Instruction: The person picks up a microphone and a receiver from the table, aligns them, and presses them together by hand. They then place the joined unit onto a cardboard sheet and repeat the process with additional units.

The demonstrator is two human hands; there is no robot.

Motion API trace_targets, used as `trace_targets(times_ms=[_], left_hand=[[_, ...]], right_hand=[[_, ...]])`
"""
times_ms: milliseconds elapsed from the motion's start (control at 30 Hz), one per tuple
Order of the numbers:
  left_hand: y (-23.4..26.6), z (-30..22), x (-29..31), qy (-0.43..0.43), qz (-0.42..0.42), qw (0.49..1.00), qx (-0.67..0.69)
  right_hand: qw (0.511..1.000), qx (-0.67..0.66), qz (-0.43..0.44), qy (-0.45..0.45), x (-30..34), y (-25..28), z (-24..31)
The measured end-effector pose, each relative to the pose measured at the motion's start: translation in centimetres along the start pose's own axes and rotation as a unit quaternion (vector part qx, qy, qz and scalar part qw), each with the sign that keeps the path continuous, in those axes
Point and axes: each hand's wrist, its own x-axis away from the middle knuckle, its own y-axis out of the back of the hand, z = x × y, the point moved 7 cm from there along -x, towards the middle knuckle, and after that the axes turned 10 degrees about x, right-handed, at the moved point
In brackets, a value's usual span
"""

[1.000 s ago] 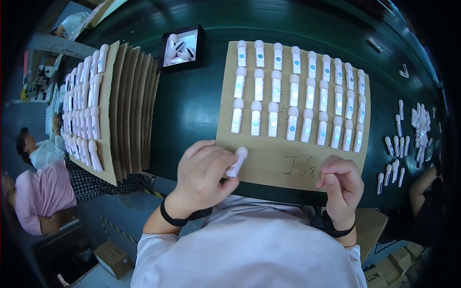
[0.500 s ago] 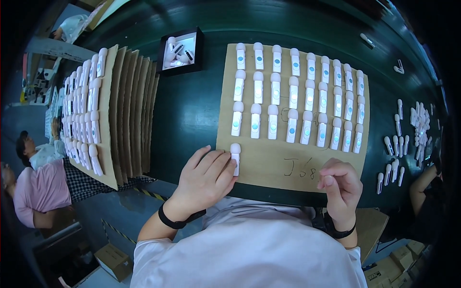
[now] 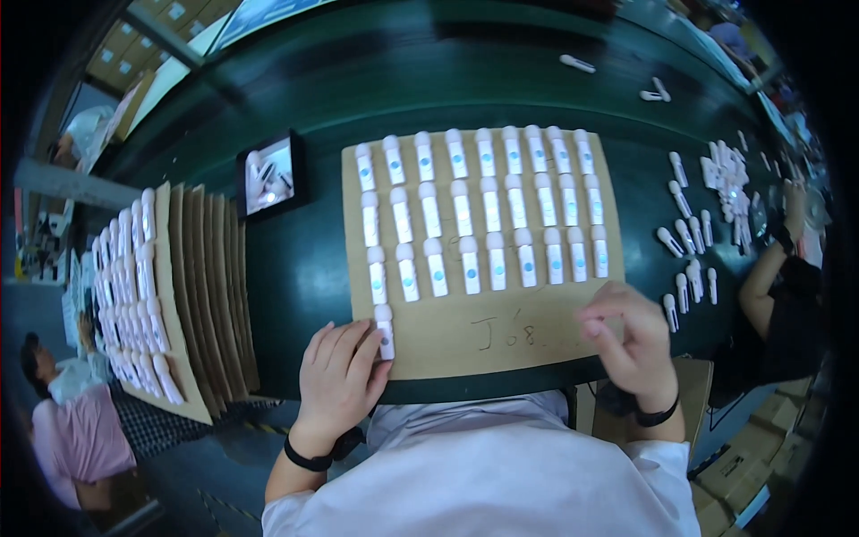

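My left hand [image 3: 338, 374] lies at the front left corner of a brown cardboard sheet [image 3: 434, 356], its fingers stretched out. Its fingertips touch the left side of a small white wand-shaped device [image 3: 384, 318] with a rounded pale head, which stands alone in the front row. Behind it, three rows of similar wand-shaped devices [image 3: 471, 268] with blue round spots lie side by side on the sheet. My right hand [image 3: 633, 345] hovers over the front right edge, fingers curled in toward the thumb, nothing visible between them. Handwriting marks the sheet between my hands.
Left stand several upright cardboard sheets [image 3: 201, 295] with more devices on the outermost. A black box [image 3: 298, 174] with loose pieces sits behind them. More devices [image 3: 729, 183] lie in a pile and loose at right, near another person's arm [image 3: 768, 277]. Two people are at far left.
The view has shifted, so the sheet and box appear further left and lower. My left hand stays at the same front device; my right hand remains curled over the sheet's right side.
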Motion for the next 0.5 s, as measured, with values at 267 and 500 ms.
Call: trace_targets(times_ms=[267, 500], left_hand=[[1.0, -0.1, 0.1, 0.013, -0.033, 0.999, 0.024], [2.0, 0.6, -0.9, 0.053, -0.056, 0.996, 0.033]], right_hand=[[0.973, 0.208, 0.004, -0.1, -4.4, 10.1, -5.3], [0.946, 0.312, 0.004, -0.092, -15.3, 12.9, -17.6]])
